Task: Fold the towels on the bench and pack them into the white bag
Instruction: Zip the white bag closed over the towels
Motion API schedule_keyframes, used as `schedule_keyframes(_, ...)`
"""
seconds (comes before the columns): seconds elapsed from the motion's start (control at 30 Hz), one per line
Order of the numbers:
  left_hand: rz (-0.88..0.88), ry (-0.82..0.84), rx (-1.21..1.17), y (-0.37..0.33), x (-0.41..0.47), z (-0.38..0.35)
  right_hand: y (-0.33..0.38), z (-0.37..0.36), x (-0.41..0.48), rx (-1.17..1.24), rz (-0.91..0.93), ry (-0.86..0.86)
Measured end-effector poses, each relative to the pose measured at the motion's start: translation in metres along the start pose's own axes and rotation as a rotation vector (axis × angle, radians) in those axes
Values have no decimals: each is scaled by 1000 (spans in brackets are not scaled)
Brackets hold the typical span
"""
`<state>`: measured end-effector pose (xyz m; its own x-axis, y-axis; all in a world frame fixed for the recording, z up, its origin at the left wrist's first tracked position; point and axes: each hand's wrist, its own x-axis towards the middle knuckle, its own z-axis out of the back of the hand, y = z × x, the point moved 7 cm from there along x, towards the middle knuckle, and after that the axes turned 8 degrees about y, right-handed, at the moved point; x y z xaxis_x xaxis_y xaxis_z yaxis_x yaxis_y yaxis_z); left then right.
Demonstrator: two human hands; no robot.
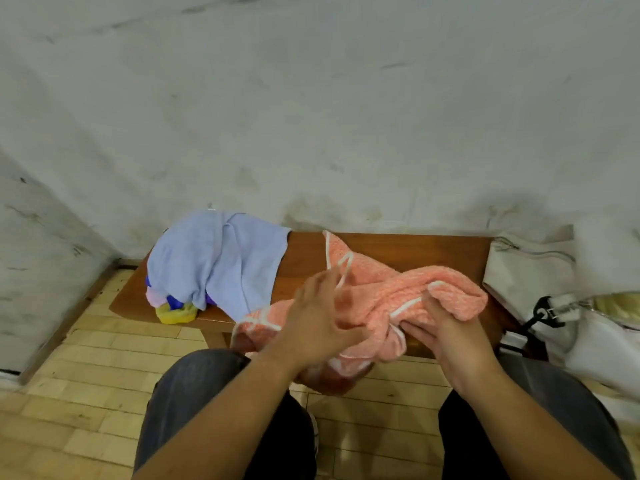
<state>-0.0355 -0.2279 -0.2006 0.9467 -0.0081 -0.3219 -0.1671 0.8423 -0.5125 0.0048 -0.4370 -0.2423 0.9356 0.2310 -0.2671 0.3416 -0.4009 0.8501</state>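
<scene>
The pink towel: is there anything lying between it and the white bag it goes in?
Nothing visible does. The pink towel, gripped by the right hand, lies on the bench, and only bare wood separates it from the white bag at the bench's right end. The blue towel lies leftward.

Left hand (318, 320) blurred; yellow towel (175, 313) largely under blue towel (214, 258).

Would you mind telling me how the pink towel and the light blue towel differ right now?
The pink towel has white edging; the light blue towel is plain. The pink towel is gripped by the right hand and spills over the near edge of the bench; the light blue towel lies untouched at the left end, draped over other cloths. Both are crumpled, unfolded.
</scene>
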Motion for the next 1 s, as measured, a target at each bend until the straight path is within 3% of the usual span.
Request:
schedule_keyframes(0.1,248,175,262,53,1,-17,0,3,0,103,-3,-17)
schedule_keyframes(0.17,255,122,366,53,3,-21,-1,1,1,168,-37,-10)
schedule_keyframes(0.27,115,-22,323,35,8,-17,0,-1,0,223,-67,-19)
schedule_keyframes(0.37,-7,55,87,25,8,-19,6,3,-3,201,-57,-31)
schedule_keyframes(0.5,-3,149,-350,8,3,4,22,21,2,141,-56,-95)
schedule_keyframes(0.7,-37,80,-1031,-9,20,27,116,-31,41,-22,218,160)
schedule_keyframes(0.8,102,77,-1032,8,22,9,111,-29,45,-331,212,125)
schedule_keyframes(0.87,231,115,-960,26,25,-11,74,-5,37,-453,78,98)
schedule_keyframes(0.93,248,177,-943,30,31,-26,38,12,21,-620,-60,81)
schedule_keyframes(1.0,208,209,-950,23,36,-32,23,17,10,-739,-67,54)
